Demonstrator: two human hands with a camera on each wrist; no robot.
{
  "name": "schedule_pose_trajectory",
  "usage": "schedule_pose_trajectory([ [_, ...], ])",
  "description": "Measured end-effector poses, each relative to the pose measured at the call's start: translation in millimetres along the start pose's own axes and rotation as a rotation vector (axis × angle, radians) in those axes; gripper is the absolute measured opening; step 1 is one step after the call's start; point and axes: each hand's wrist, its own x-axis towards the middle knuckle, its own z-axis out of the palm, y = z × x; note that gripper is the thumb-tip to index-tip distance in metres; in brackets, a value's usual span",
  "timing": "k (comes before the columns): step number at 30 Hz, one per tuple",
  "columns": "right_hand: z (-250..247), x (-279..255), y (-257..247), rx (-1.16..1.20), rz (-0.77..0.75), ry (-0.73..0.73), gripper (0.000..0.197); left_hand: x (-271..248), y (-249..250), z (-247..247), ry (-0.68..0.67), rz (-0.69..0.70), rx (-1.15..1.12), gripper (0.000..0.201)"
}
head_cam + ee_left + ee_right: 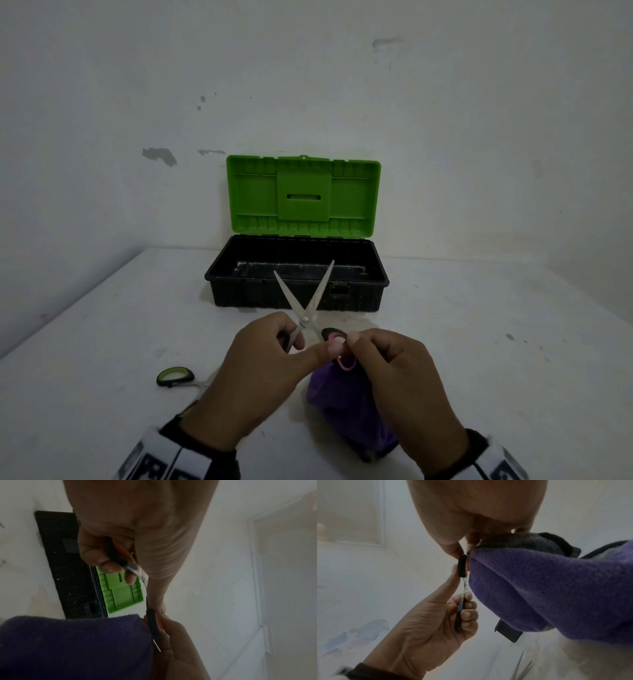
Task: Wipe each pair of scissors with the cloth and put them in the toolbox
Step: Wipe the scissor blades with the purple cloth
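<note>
A pair of scissors with black-and-pink handles (304, 319) is held above the table, its blades spread in a V that points at the toolbox. My left hand (291, 339) grips the left handle (132, 568). My right hand (356, 342) pinches the right handle (462, 566) between thumb and forefinger. A purple cloth (342, 404) hangs bunched from the same hand (539, 588). The toolbox (298, 274) stands just beyond the blades, its green lid (303, 195) upright and its black tray showing nothing inside.
A second pair of scissors with green-and-black handles (174, 376) lies on the white table (479, 342) to the left of my left forearm, partly hidden by it. A white wall stands close behind the toolbox.
</note>
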Motion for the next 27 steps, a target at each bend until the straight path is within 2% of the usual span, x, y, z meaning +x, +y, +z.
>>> schedule_pose_trajectory([
  [5, -7.9, -1.2, 5.8, -0.023, 0.008, -0.053, 0.028, 4.2, 2.9, -3.3, 0.044, 0.070, 0.070, 0.062],
  [9, -24.7, 8.9, 10.0, 0.006, 0.019, 0.049, 0.024, 4.0, 6.6, -5.7, 0.025, 0.078, 0.129, 0.059],
  [12, -33.4, 19.0, 5.1, -0.001, -0.098, 0.087, 0.026, 2.7, 9.5, -4.4, 0.013, 0.073, 0.155, 0.055],
  [16, -26.7, 25.4, -6.5, -0.001, -0.219, 0.016, 0.034, 1.4, 12.1, -1.3, -0.008, 0.098, 0.143, 0.054],
  [22, -7.8, 21.4, -12.4, -0.047, -0.255, 0.032, 0.019, 2.5, 12.3, -1.2, -0.001, 0.090, 0.192, 0.056],
  [27, 6.7, 19.2, -7.1, -0.078, -0.245, 0.144, 0.013, 0.6, 17.7, 2.8, 0.012, 0.080, 0.304, 0.053],
])
